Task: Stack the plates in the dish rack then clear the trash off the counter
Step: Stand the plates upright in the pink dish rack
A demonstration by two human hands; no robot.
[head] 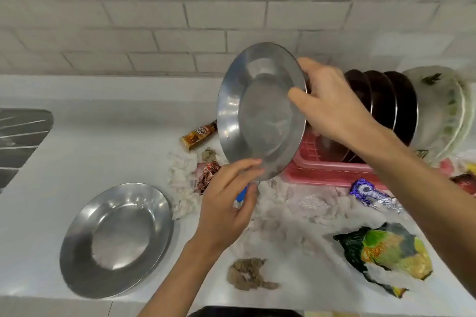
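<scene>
A steel plate (260, 113) is held upright on edge just left of the pink dish rack (327, 170). My right hand (332, 105) grips its upper right rim. My left hand (229, 203) pinches its bottom edge. Several dark plates (386, 103) and white plates (445, 110) stand in the rack behind it. A second steel plate (116, 239) lies flat on the white counter (90, 157) at the front left. Trash is strewn on the counter: a brown wrapper (197, 135), a red wrapper (208, 175), crumpled tissue (291, 216), a purple biscuit wrapper (371, 194), a green snack bag (389, 252).
A steel sink drainboard (20, 136) sits at the far left. A brownish crumpled clump (248, 275) lies near the counter's front edge. More wrappers (463, 177) lie right of the rack. A tiled wall (206, 8) runs behind the counter.
</scene>
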